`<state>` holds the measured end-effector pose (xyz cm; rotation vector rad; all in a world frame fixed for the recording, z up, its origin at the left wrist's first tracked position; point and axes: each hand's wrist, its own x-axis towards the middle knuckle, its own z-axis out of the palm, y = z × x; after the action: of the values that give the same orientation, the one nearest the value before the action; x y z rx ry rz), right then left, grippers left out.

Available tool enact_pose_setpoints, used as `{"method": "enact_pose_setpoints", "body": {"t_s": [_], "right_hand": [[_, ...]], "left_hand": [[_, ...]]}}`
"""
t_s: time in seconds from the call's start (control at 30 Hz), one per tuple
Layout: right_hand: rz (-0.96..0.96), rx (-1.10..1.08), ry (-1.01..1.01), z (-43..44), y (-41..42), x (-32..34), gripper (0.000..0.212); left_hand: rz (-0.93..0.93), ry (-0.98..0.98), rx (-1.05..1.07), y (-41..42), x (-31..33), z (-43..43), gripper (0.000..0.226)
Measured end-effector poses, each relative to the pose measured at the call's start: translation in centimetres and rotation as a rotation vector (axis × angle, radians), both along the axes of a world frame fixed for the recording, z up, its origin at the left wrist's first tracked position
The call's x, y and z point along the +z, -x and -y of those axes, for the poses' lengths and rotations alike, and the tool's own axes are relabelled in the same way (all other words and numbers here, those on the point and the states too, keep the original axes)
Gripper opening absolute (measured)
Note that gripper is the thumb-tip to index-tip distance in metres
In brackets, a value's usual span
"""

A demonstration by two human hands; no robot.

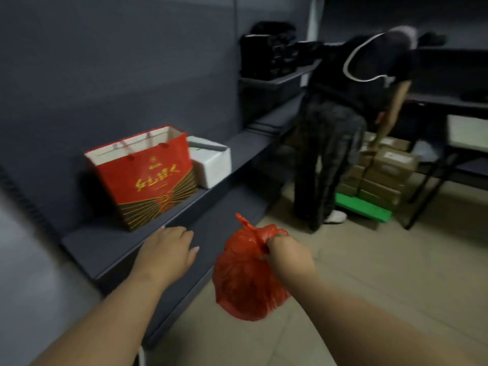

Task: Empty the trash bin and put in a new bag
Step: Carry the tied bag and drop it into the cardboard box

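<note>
A full red plastic trash bag point(243, 281), knotted at the top, hangs in the air above the tiled floor. My right hand point(285, 250) is closed around its neck just below the knot. My left hand point(169, 249) is empty, palm down with fingers slightly spread, hovering over the front edge of a dark grey shelf point(111, 247) to the left of the bag. No trash bin is in view.
On the shelf stand a red paper gift bag point(148, 178) and a white foam box point(214, 165). Ahead, a person point(343, 122) bends over stacked cardboard boxes point(385, 170) on a green cart point(364, 207). Dark shelving lines the walls.
</note>
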<state>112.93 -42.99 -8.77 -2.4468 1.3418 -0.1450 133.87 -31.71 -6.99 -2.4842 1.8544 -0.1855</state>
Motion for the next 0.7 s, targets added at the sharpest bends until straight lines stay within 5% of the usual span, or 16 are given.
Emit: {"method": "enact_pose_setpoints", "body": {"t_s": [0.37, 0.7], "right_hand": [[0.092, -0.718, -0.079, 6.1, 38.4, 2.3, 0.027], [0.05, -1.273, 0.071, -1.8, 71.1, 3.4, 0.024]], "left_hand": [[0.1, -0.004, -0.617, 38.3, 3.1, 19.3, 0.045], [0.031, -0.044, -1.146, 76.0, 3.0, 22.7, 0.042]]}}
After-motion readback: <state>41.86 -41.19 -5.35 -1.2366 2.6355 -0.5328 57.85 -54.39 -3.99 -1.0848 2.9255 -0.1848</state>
